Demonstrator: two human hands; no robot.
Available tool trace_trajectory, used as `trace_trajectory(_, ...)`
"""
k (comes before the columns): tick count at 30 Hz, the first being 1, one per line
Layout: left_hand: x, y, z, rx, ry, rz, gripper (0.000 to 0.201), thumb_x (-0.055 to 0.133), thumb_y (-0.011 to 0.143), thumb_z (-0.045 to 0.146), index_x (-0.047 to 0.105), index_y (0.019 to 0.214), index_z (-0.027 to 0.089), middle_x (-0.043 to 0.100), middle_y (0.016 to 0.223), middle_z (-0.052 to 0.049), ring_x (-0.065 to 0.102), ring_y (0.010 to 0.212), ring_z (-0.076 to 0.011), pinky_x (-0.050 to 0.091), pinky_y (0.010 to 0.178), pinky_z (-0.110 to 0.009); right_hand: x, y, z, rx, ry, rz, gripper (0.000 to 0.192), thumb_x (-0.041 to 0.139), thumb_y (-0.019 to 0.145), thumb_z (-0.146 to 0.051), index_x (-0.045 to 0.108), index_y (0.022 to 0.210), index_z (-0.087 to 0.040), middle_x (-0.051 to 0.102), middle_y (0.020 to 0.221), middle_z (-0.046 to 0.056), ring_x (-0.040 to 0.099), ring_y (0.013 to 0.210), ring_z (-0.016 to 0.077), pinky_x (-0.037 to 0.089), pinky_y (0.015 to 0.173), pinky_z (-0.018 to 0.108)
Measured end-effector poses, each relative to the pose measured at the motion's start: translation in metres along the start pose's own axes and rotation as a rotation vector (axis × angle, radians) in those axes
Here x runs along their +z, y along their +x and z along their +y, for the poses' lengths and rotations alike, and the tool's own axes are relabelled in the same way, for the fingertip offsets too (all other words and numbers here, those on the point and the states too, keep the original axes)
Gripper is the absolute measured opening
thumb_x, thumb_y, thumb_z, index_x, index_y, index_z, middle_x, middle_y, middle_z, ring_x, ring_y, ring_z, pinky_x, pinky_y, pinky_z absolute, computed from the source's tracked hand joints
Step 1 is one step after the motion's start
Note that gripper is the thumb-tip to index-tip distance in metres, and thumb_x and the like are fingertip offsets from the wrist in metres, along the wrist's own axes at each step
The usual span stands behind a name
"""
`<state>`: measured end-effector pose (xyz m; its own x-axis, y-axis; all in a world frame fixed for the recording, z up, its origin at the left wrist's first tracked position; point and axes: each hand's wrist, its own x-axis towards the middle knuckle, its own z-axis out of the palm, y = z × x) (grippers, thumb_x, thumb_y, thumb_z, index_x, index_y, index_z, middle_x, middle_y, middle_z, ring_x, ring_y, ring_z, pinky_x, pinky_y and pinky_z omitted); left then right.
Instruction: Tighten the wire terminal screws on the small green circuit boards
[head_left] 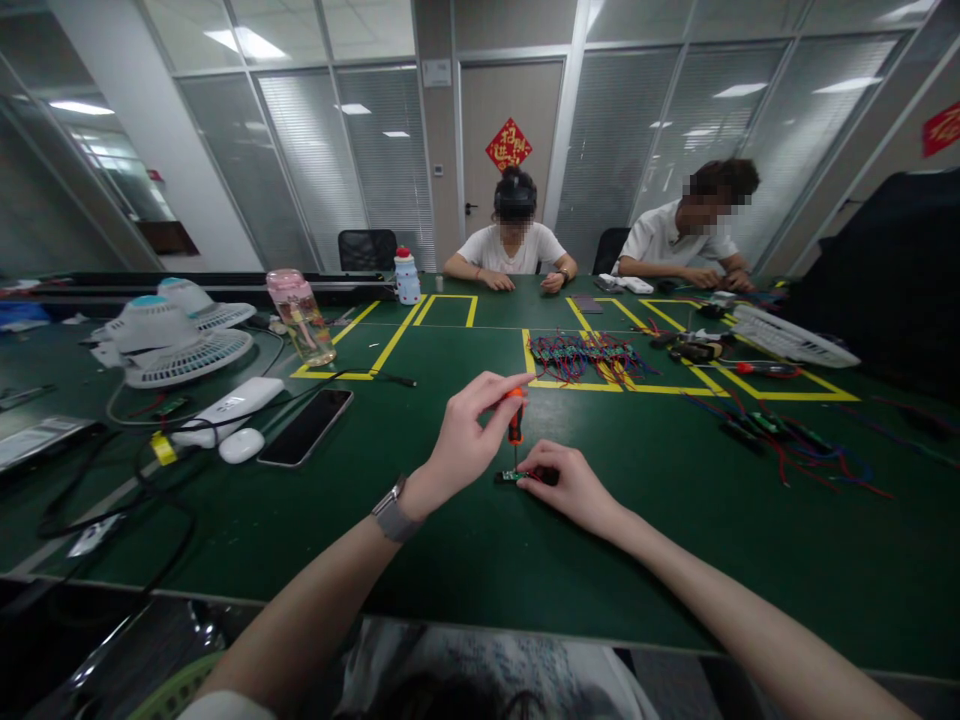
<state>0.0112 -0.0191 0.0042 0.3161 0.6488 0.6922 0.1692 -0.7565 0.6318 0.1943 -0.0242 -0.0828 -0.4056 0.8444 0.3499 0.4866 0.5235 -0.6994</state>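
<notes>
My left hand (474,425) is closed on the orange and black handle of a screwdriver (516,428). The screwdriver stands upright, its shaft pointing down at a small green circuit board (510,476) on the table. Whether the tip touches a screw is too small to tell. With thumb and fingers pinched, my right hand (564,480) grips the board's right end. Red and black wires there are partly hidden by the fingers.
Beyond my hands lies a heap of wired circuit boards (589,355) within yellow tape. More wired boards (776,425) lie right. A phone (307,427), a pink-lidded bottle (300,318) and white fans (176,340) are left. Two people sit across the green table (420,550).
</notes>
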Motion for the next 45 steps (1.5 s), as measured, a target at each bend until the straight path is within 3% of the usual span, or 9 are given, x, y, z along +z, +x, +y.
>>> trace_trajectory(6, 0.004, 0.0, 0.003, 0.019, 0.077, 0.092, 0.018, 0.063, 0.087, 0.024, 0.072, 0.102, 0.022, 0.05, 0.08, -0.001, 0.053, 0.074, -0.0122, 0.047, 0.07, -0.024, 0.001, 0.0, -0.002, 0.012, -0.003, 0.0, 0.006, 0.07, 0.078, -0.014, 0.073, 0.082, -0.016, 0.06, 0.076, 0.002, 0.057, 0.066, 0.0142, 0.044, 0.061, 0.025)
trace_trajectory(12, 0.003, -0.001, 0.003, 0.033, -0.035, -0.059, 0.037, 0.041, 0.097, 0.018, 0.054, 0.131, 0.023, 0.059, 0.117, -0.009, 0.06, 0.1, -0.0166, 0.05, 0.087, -0.029, 0.001, -0.001, -0.002, 0.004, 0.0, 0.003, 0.006, 0.07, 0.077, -0.013, 0.073, 0.082, -0.016, 0.06, 0.076, 0.002, 0.056, 0.066, 0.0139, 0.044, 0.061, 0.025)
trace_trajectory(17, 0.003, 0.001, 0.004, -0.012, -0.053, -0.033, 0.028, 0.048, 0.094, 0.018, 0.063, 0.117, 0.02, 0.064, 0.103, -0.007, 0.063, 0.088, -0.0147, 0.053, 0.078, -0.026, 0.001, 0.0, -0.002, 0.017, -0.013, 0.007, 0.008, 0.07, 0.077, -0.013, 0.074, 0.083, -0.016, 0.06, 0.077, 0.002, 0.056, 0.067, 0.014, 0.044, 0.061, 0.025)
trace_trajectory(25, 0.003, 0.003, 0.006, -0.012, -0.029, -0.014, 0.024, 0.051, 0.092, 0.016, 0.066, 0.11, 0.019, 0.065, 0.1, -0.006, 0.062, 0.088, -0.015, 0.051, 0.077, -0.025, 0.001, 0.0, -0.003, 0.01, -0.038, 0.018, 0.007, 0.07, 0.078, -0.014, 0.074, 0.083, -0.017, 0.058, 0.075, 0.001, 0.055, 0.067, 0.0144, 0.043, 0.062, 0.026)
trace_trajectory(31, 0.001, 0.007, 0.001, 0.032, 0.213, 0.138, 0.012, 0.069, 0.081, 0.024, 0.071, 0.092, 0.019, 0.056, 0.078, -0.001, 0.055, 0.071, -0.0126, 0.045, 0.066, -0.024, 0.001, 0.0, -0.003, 0.027, -0.045, 0.019, 0.009, 0.07, 0.077, -0.014, 0.075, 0.084, -0.017, 0.056, 0.074, 0.001, 0.053, 0.065, 0.014, 0.043, 0.061, 0.026)
trace_trajectory(34, -0.005, 0.008, -0.004, 0.05, 0.301, 0.18, 0.014, 0.067, 0.084, 0.031, 0.069, 0.082, 0.017, 0.054, 0.075, 0.0, 0.053, 0.069, -0.0124, 0.044, 0.066, -0.024, 0.002, -0.001, -0.002, 0.036, -0.038, 0.024, 0.009, 0.07, 0.078, -0.015, 0.075, 0.084, -0.017, 0.056, 0.073, 0.001, 0.053, 0.063, 0.0137, 0.043, 0.06, 0.025)
trace_trajectory(37, -0.014, 0.008, -0.009, 0.05, 0.237, 0.084, 0.027, 0.041, 0.097, 0.023, 0.066, 0.105, 0.017, 0.061, 0.097, -0.006, 0.058, 0.091, -0.0156, 0.046, 0.082, -0.028, 0.002, -0.001, -0.003, 0.043, -0.035, 0.018, 0.009, 0.069, 0.078, -0.017, 0.076, 0.084, -0.018, 0.056, 0.073, 0.001, 0.053, 0.063, 0.0137, 0.043, 0.059, 0.025)
trace_trajectory(39, -0.018, 0.008, -0.011, 0.026, 0.172, 0.016, 0.03, 0.038, 0.098, 0.02, 0.062, 0.115, 0.017, 0.064, 0.109, -0.007, 0.056, 0.102, -0.0171, 0.044, 0.091, -0.031, 0.001, -0.001, -0.003, 0.044, -0.034, 0.009, 0.009, 0.069, 0.078, -0.016, 0.076, 0.083, -0.017, 0.057, 0.073, 0.002, 0.053, 0.063, 0.0138, 0.043, 0.059, 0.025)
trace_trajectory(45, -0.014, 0.008, -0.012, -0.115, -0.042, -0.019, 0.028, 0.049, 0.094, 0.025, 0.061, 0.118, 0.018, 0.066, 0.1, -0.006, 0.059, 0.091, -0.0173, 0.046, 0.083, -0.031, 0.0, 0.0, -0.002, 0.046, -0.001, -0.005, 0.008, 0.071, 0.078, -0.019, 0.076, 0.084, -0.017, 0.058, 0.076, 0.002, 0.054, 0.065, 0.0139, 0.043, 0.06, 0.025)
